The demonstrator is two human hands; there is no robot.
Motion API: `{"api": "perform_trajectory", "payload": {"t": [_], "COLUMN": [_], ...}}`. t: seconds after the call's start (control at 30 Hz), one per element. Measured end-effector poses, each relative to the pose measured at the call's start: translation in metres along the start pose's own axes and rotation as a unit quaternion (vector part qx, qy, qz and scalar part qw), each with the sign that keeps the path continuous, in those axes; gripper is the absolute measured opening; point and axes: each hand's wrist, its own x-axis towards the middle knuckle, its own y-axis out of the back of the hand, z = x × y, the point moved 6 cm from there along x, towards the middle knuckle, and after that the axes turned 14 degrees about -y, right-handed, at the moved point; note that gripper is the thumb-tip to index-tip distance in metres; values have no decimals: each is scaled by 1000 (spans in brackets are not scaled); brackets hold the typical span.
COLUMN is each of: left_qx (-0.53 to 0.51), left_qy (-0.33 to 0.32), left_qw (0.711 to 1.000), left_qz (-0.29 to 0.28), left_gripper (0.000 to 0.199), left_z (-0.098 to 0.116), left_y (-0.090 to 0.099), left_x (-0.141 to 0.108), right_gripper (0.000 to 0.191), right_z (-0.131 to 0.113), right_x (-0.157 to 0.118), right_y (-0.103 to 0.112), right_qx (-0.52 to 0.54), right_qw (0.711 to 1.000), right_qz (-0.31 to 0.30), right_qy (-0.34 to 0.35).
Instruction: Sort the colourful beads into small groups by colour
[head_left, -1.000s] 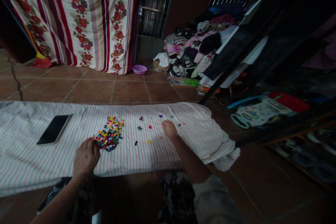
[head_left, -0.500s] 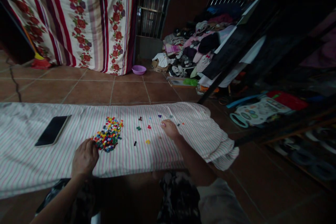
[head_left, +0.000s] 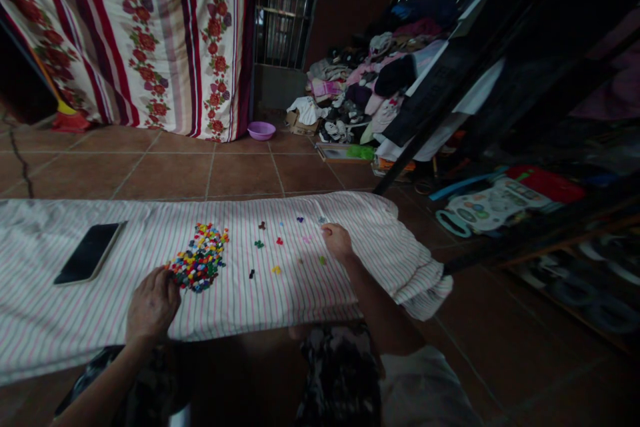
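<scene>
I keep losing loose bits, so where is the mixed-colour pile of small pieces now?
In the head view, the mixed-colour pile lies left of centre on the striped cloth, right by the left hand, between the smartphone and the small green cluster.

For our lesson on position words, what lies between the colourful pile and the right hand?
In the head view, green pieces, red pieces and pink pieces lie there on the cloth, with other small pieces around them.
</scene>
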Motion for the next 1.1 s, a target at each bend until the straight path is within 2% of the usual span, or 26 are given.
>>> {"api": "perform_trajectory", "payload": {"t": [0.1,0.17,0.27,0.53,0.7,0.87,1.1], "left_qx": [7,5,3,10,8,-13,-29], "left_qy": [3,12,18,-2,-2,11,8], "left_qw": [1000,1000,1000,1000,1000,1000,1000], "left_qz": [9,9,2,13,6,14,6], "left_gripper": [22,23,23,25,24,25,21], "left_z": [0,0,0,0,-1,-2,-1], "left_y": [2,1,0,2,1,0,-1], "left_x": [1,1,0,1,0,-1,-1], "right_gripper": [30,29,27,23,22,19,21], "right_z": [21,32,37,26,12,-7,0], "right_x": [7,10,11,4,1,-3,-3], "right_y": [13,14,9,-2,-1,-14,-13], "right_qx": [-63,-92,-118,-160,-118,-88,-66], "right_qw": [996,993,992,987,993,995,995], "right_qz": [37,28,5,-13,-12,-34,-58], "right_qy": [-50,-63,-46,24,28,37,45]}}
